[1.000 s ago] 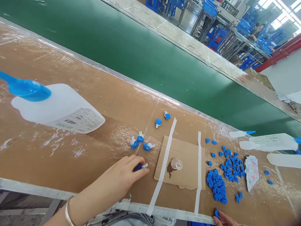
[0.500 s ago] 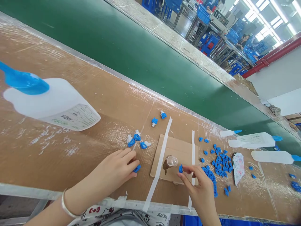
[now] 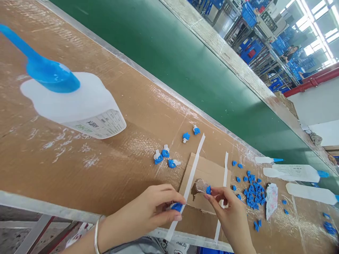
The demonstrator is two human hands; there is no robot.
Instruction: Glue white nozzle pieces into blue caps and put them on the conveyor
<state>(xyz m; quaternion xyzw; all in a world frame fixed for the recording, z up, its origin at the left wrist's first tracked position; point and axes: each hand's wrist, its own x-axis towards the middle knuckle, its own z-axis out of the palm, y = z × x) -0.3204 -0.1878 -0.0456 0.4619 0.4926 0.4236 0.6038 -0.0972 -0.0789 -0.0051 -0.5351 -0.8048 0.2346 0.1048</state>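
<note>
Place: factory assembly workshop, large and brightly lit
Line: green conveyor belt (image 3: 164, 67) beside a long brown-topped workbench (image 3: 79, 165) with a metal edge
Work: small blue plastic parts (image 3: 254, 192) in loose piles on the bench
Storage: steel racks (image 3: 237, 31) loaded with blue plastic crates (image 3: 250, 53)
Equipment: boxy machine (image 3: 270, 23) on a far bench
Others: co-worker (image 3: 290, 53) at a distant station
Overhead: long strip lights (image 3: 319, 7)

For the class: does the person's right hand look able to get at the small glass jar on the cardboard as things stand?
Probably yes. The right hand is right beside the small glass jar, nothing between them, though its fingers pinch a blue piece it would likely release first.
</note>
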